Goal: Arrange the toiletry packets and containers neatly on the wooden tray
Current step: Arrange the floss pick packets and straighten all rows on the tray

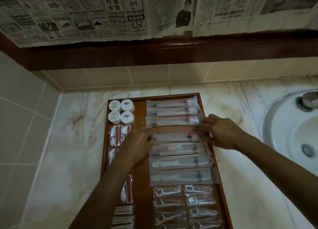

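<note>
Both hands, left (137, 143) and right (222, 131), pinched a long clear toothbrush packet (176, 137) by its ends; bare wooden tray (175, 129) showed beyond the fingertips. Its label was unreadable.

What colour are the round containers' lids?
White, with dark emblems on the right pair of containers; the head view shows it.

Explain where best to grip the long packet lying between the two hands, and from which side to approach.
Grip the long packet at its two short ends, from left and right. It lies flat and crosswise, with another packet close behind it, so only its ends are free.
</note>
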